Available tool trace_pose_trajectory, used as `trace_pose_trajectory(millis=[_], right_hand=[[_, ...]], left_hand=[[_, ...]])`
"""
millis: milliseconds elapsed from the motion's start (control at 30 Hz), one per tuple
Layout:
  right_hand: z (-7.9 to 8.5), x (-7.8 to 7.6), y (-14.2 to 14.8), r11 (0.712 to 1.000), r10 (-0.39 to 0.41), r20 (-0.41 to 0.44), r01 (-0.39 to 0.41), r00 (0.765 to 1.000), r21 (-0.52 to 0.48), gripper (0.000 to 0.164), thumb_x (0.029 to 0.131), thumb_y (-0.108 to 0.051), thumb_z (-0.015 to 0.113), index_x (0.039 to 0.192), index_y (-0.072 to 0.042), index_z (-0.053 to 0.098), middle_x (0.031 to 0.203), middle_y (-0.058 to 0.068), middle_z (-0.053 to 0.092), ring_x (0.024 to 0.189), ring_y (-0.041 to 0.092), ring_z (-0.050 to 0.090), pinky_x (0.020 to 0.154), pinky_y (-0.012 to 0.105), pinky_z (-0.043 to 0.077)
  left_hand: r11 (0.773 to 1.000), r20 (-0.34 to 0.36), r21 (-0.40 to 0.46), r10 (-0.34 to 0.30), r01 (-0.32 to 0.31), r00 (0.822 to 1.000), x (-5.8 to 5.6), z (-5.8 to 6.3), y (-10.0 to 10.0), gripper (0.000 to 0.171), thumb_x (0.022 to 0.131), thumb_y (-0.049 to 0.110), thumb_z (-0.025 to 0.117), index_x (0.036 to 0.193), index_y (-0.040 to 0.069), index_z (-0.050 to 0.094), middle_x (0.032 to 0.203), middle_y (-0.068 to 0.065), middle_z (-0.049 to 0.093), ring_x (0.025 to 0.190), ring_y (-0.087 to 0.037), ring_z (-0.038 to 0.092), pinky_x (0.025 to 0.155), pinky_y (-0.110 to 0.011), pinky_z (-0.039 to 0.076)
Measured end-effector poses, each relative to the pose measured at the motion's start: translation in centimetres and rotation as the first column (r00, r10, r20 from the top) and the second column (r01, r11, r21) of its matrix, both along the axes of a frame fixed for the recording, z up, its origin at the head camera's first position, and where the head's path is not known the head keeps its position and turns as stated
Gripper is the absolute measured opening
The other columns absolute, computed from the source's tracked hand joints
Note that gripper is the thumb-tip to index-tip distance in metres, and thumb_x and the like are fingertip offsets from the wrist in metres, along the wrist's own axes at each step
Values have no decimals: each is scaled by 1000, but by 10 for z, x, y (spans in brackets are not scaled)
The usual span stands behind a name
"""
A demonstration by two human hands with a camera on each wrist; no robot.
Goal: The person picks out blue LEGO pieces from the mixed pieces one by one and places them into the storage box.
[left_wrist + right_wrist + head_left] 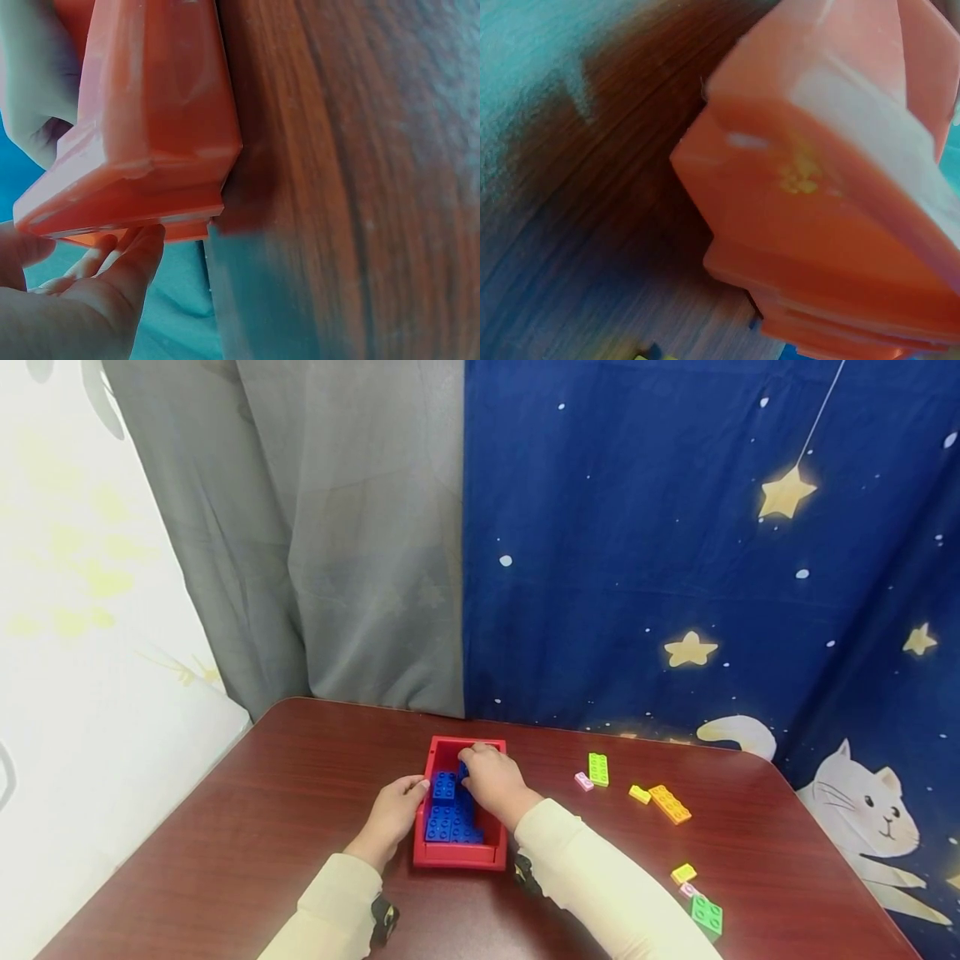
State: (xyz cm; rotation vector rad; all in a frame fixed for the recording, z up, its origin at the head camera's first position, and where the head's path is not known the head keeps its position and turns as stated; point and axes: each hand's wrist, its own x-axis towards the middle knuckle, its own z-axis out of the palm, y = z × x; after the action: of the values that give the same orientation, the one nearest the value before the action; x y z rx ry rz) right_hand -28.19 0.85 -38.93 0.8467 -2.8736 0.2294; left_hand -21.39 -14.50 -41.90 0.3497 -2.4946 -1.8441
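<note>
A red box (pixel 459 857) stands on the table, with several blue bricks (pixel 450 822) laid inside toward its near end and left side. My left hand (pixel 396 814) holds the box's left wall, thumb at the rim; the left wrist view shows its fingers (pixel 135 259) against the red plastic. Reaching over the right wall, my right hand (pixel 493 778) is inside the box near the far end. Its fingers pinch a blue brick (pixel 462 770), mostly hidden by the hand. In the right wrist view the box's outer wall (pixel 780 217) hides that hand's fingers.
On the right of the brown table (pixel 330 752) lie a lime brick (pixel 597 770), a pink brick (pixel 584 782), a yellow brick (pixel 640 794) and an orange brick (pixel 670 804). Nearer are another yellow brick (pixel 683 874), a pink one (pixel 688 890) and a green one (pixel 707 917).
</note>
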Motion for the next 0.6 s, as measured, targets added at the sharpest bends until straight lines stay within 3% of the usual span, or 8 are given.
trace_pose_trajectory(millis=[600], right_hand=[[-2, -1, -9, 997, -11, 9, 10, 1000, 73, 30, 87, -21, 72, 115, -10, 68, 104, 7, 67, 95, 22, 66, 82, 39, 57]], left_hand=[[1000, -12, 11, 4, -4, 1000, 0, -1, 1, 43, 101, 24, 46, 133, -4, 51, 128, -26, 56, 113, -40, 57, 97, -55, 46]])
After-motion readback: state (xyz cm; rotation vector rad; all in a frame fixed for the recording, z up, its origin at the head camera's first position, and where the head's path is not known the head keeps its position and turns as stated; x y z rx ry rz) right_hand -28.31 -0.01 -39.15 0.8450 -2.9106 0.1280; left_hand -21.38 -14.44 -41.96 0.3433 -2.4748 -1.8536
